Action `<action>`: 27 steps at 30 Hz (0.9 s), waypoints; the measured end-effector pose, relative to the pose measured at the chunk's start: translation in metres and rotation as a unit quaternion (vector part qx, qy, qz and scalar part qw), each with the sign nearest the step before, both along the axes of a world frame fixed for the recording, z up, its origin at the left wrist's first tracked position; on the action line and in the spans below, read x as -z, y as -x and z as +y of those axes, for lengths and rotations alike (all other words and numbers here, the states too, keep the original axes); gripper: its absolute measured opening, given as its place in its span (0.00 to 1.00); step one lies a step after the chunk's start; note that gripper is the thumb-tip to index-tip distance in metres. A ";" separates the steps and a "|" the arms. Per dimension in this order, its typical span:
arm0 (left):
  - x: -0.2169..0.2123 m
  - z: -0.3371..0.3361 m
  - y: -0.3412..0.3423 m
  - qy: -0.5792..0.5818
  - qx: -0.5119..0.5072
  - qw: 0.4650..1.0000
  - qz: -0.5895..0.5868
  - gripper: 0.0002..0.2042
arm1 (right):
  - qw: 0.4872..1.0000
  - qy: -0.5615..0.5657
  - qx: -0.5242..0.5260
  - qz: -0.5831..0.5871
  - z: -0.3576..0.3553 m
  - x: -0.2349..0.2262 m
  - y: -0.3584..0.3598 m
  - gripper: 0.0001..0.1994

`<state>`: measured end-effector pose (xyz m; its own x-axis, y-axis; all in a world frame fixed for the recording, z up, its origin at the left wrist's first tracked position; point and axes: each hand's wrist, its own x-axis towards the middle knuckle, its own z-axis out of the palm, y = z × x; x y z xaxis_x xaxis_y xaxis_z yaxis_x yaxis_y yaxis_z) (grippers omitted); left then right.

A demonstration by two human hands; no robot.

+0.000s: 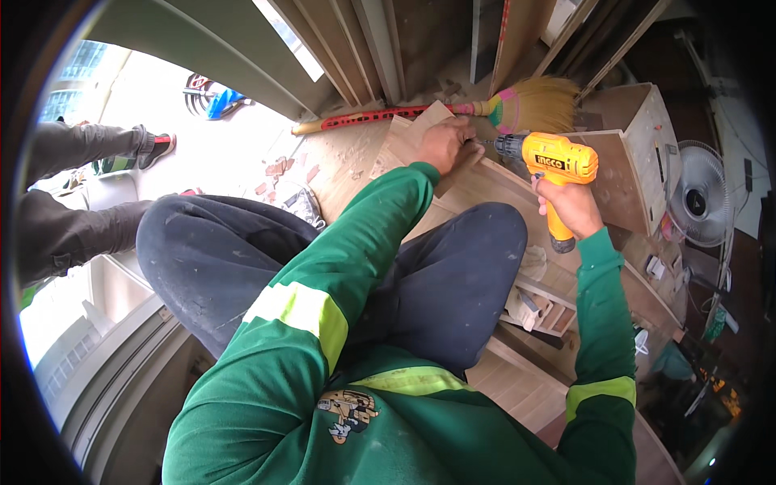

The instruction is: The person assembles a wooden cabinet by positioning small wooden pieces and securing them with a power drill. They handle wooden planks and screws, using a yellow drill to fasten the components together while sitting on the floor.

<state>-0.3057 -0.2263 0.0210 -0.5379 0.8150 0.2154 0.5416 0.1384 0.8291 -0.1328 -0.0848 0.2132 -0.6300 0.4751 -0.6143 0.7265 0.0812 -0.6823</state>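
The pistol-shaped cordless drill (560,158), moulded in smooth yellow plastic with a dark, ribbed chuck (509,145), was held level above the pale wooden boards, its nose pointing left. The right hand (572,207) was clamped on its upright grip. At the chuck's end, near the drill bit, the left hand (447,145) had its fingers bent at the flat, square-cornered wooden pieces (398,147); whether they were pinched tight on one, I cannot tell.

Just beyond lay a broom (532,107), its straw bristles fanned out, its slim red handle stretched across the dusty floor (347,153). Brownish, jagged fragments (280,167) were scattered to the left. On the right stood a box-shaped wooden cabinet (638,153) with flat panels, and beside it a round fan (697,194) with a wire guard. Green knit sleeves (356,234) with lime bands crossed the dark, dust-flecked trousers (234,259). Farther left showed another person's grey-trousered legs (77,222).
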 end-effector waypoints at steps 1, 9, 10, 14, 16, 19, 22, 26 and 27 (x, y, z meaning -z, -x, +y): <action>0.000 0.000 0.000 0.002 -0.002 1.000 0.000 0.10 | 1.000 0.000 -0.003 -0.001 0.000 -0.001 0.001 0.11; -0.004 0.003 -0.002 0.003 0.000 1.000 0.021 0.11 | 0.981 -0.109 -0.152 -0.044 0.004 -0.028 0.032 0.13; -0.005 0.004 -0.004 0.005 -0.002 1.000 0.026 0.11 | 0.979 -0.113 -0.160 -0.057 0.007 -0.030 0.037 0.13; 0.000 0.003 -0.003 -0.014 -0.004 1.000 0.022 0.12 | 0.972 -0.130 -0.183 -0.073 -0.002 -0.043 0.052 0.14; 0.007 0.003 0.000 -0.030 -0.006 0.999 0.025 0.13 | 0.969 -0.142 -0.188 -0.070 -0.005 -0.045 0.056 0.14; 0.012 0.005 -0.001 -0.027 -0.008 0.999 0.039 0.12 | 0.966 -0.160 -0.193 -0.067 -0.010 -0.047 0.055 0.14; 0.006 0.007 0.000 -0.027 0.007 0.999 0.035 0.12 | 0.961 -0.176 -0.204 -0.056 -0.009 -0.046 0.054 0.13; 0.007 0.003 0.005 -0.015 0.037 0.999 0.015 0.11 | 0.951 -0.186 -0.235 -0.071 -0.005 -0.041 0.057 0.12; 0.008 0.002 0.006 -0.014 0.036 0.999 0.011 0.10 | 0.950 -0.189 -0.237 -0.069 -0.007 -0.041 0.058 0.12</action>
<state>-0.3113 -0.2239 0.0128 -0.4737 0.8449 0.2486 0.5668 0.0764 0.8203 -0.1910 -0.0914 0.2539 -0.7543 0.3602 -0.5489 0.6273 0.6421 -0.4406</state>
